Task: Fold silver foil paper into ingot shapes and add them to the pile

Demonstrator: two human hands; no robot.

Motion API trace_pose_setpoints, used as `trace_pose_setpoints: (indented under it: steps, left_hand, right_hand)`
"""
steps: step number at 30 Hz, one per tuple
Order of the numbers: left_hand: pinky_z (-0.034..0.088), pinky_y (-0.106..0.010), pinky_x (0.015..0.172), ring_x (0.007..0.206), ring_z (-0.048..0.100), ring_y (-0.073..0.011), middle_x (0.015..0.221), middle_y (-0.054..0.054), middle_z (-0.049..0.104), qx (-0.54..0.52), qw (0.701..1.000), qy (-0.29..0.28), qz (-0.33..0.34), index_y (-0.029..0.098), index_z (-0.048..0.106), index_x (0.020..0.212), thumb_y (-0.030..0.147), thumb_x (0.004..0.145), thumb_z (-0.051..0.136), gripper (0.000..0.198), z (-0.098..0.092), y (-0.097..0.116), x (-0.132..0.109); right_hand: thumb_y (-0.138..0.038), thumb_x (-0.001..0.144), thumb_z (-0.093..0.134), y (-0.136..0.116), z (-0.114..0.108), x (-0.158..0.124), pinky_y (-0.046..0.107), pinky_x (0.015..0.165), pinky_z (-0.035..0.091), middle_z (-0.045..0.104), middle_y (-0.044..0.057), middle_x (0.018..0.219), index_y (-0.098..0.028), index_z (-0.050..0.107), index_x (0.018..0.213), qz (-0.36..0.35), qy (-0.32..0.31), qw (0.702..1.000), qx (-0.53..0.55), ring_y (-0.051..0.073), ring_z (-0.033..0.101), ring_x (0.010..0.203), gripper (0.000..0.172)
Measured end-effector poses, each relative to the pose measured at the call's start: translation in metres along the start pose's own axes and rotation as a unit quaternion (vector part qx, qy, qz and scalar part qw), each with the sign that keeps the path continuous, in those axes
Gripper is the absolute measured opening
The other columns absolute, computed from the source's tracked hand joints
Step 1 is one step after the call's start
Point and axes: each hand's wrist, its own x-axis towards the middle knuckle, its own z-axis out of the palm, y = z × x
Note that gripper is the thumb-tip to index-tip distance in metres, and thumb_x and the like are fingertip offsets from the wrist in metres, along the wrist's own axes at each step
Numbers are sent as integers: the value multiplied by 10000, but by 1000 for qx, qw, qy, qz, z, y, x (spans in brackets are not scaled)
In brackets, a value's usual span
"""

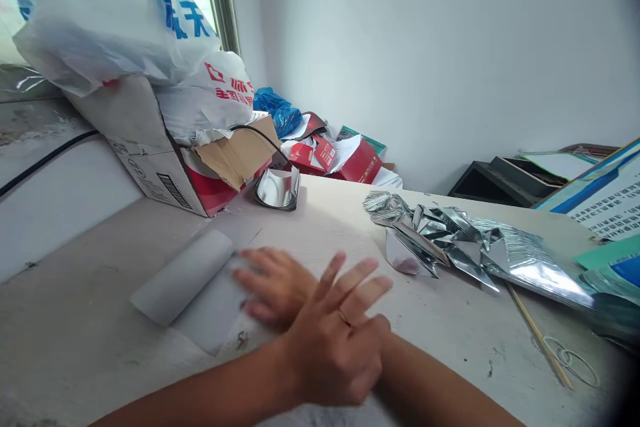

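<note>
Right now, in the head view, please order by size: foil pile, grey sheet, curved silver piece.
Largest: the foil pile, then the grey sheet, then the curved silver piece. Nearness to the camera makes the sheet's rank unsure.

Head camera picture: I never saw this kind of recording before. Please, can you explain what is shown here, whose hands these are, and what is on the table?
This picture comes from one camera worn on a person's head, looking forward and down. There is no machine, only that person's bare hands. The arms cross: the left hand, with a ring, lies over the right wrist, and the right hand is at the edge of a curled grey sheet. Both hands are blurred, and neither seems to hold anything. On the pale table lie crumpled silver foil, a curved foil piece and a thin wooden stick. Behind stand a cardboard box and a white plastic bag.
</note>
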Motion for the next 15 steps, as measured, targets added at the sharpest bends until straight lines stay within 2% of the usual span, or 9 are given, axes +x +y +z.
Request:
trace_pose_setpoints:
  steps: [1,2,3,5,8,10,12,15]
  left_hand:
    - [336,-550,1171,1340,461,-331,1284,-110,622,-20,1000,-12,2,194,644,809,189,763,535,118,1,4,-2]
    - [380,-520,1142,1255,531,-308,1201,-94,659,-40,999,-20,14,200,630,763,202,765,537,93,3,7,-3]
    - [418,-483,1109,1152,586,-271,1103,-84,684,-64,997,-28,35,197,621,749,207,769,527,96,6,9,-4]
    - [499,-410,976,934,621,-214,926,-66,684,-102,992,-51,59,179,613,751,206,763,527,91,12,11,-5]
    - [505,-349,739,782,579,-181,834,-55,658,-132,988,-72,33,156,599,753,192,749,544,66,16,10,-5]
    - [474,-337,672,774,570,-182,838,-54,658,-135,987,-81,22,155,589,752,187,753,544,55,17,9,-5]
    - [457,-331,657,773,567,-181,853,-51,661,-135,986,-94,26,155,583,757,184,762,539,53,16,9,-5]
    - [448,-322,672,787,567,-177,889,-41,667,-135,985,-108,26,150,579,777,172,777,532,52,15,8,-5]
  right_hand:
    - [-628,939,385,-10,4,3,329,1098,449,445,-98,1505,-451,482,1402,-47,-11,999,6,171,440,1351,505]
    - [-596,975,321,-17,6,4,333,1155,393,420,-69,1529,-372,459,1441,-103,-34,994,7,164,391,1394,535]
    - [-583,990,295,-21,8,5,354,1195,339,408,-39,1540,-298,452,1455,-115,-44,992,9,175,342,1431,568]
    - [-545,1008,295,-20,9,3,394,1220,281,399,-13,1547,-233,443,1460,-114,-62,991,24,199,302,1456,569]
    - [-510,1010,341,-13,8,0,388,1207,282,452,6,1510,-202,503,1409,-104,-47,993,40,215,343,1422,529]
    - [-467,1009,371,-10,8,0,361,1169,325,529,32,1437,-174,591,1304,-103,-21,994,39,207,415,1349,470]
    - [-411,997,418,-9,9,1,353,1089,387,613,59,1312,-152,677,1108,-89,5,996,31,201,492,1232,383]
    - [-313,941,511,-9,12,2,348,926,438,679,71,1106,-144,675,834,-45,35,998,13,193,545,1046,259]
